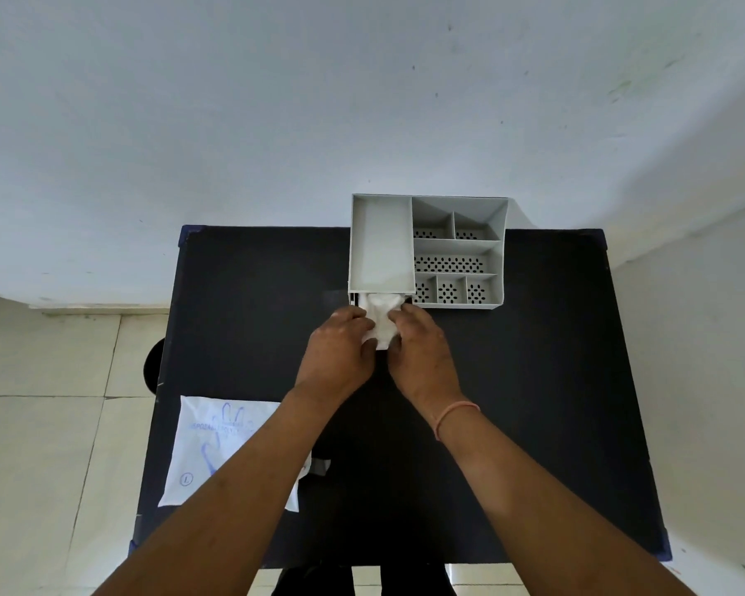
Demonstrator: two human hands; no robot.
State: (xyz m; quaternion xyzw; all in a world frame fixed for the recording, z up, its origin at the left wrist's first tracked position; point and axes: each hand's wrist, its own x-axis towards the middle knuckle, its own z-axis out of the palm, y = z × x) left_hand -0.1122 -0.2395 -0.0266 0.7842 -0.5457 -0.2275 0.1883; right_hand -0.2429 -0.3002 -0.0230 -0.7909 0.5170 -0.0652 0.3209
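— What do your hands hold?
— My left hand [340, 350] and my right hand [422, 354] both pinch the white bundle [381, 320], one from each side, with fingers curled on it.
— Where is the white bundle?
— It is between my hands, and its far end is at the front opening of the grey organizer [381, 247] on the black table [534, 380]. How deep it goes in, I cannot tell. A glove packet [203, 449] lies under my left forearm.

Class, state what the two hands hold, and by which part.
The left hand and right hand pinch the crumpled white bundle by its opposite side edges.
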